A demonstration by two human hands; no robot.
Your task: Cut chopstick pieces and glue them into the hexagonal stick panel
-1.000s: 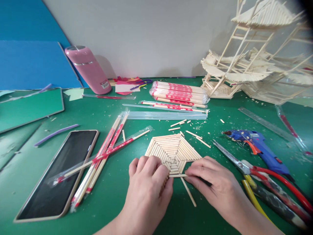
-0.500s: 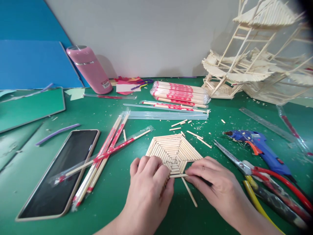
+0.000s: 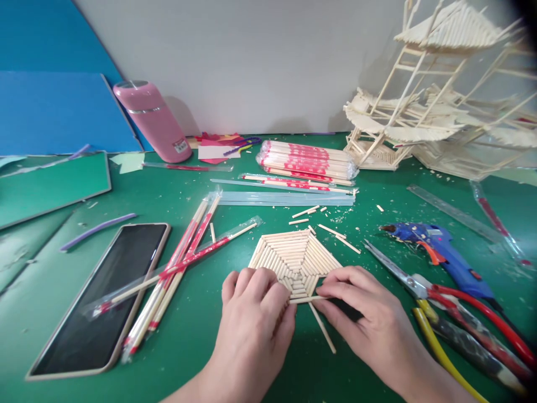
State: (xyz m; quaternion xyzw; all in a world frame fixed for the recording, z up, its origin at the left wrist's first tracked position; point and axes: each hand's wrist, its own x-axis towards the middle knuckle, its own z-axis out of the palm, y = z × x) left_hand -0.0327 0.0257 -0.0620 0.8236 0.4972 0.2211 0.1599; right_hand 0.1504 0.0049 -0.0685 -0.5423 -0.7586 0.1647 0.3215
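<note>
A web-like panel of thin wooden sticks (image 3: 289, 252), laid in rings around a small centre, lies flat on the green table. My left hand (image 3: 255, 319) curls over its near left edge, fingers and thumb closed on it, hiding that part. With thumb and forefinger, my right hand (image 3: 364, 313) pinches the right end of a loose stick (image 3: 306, 300). This stick spans the panel's near side, and its left end meets my left fingertips. Another stick (image 3: 323, 328) juts from the panel toward me, between my hands.
To the right lie a blue glue gun (image 3: 444, 252), scissors (image 3: 403, 277) and red-handled pliers (image 3: 482, 308). Wrapped chopsticks (image 3: 184, 260) cross a phone (image 3: 104, 302) at left. Behind are a chopstick bundle (image 3: 308, 159), glue sticks (image 3: 285, 198), a pink bottle (image 3: 155, 123) and a stick-built model (image 3: 403, 129).
The right end of the loose stick shows a little more between my right fingers. My hands otherwise keep almost the same place; the whole view has shifted slightly.
</note>
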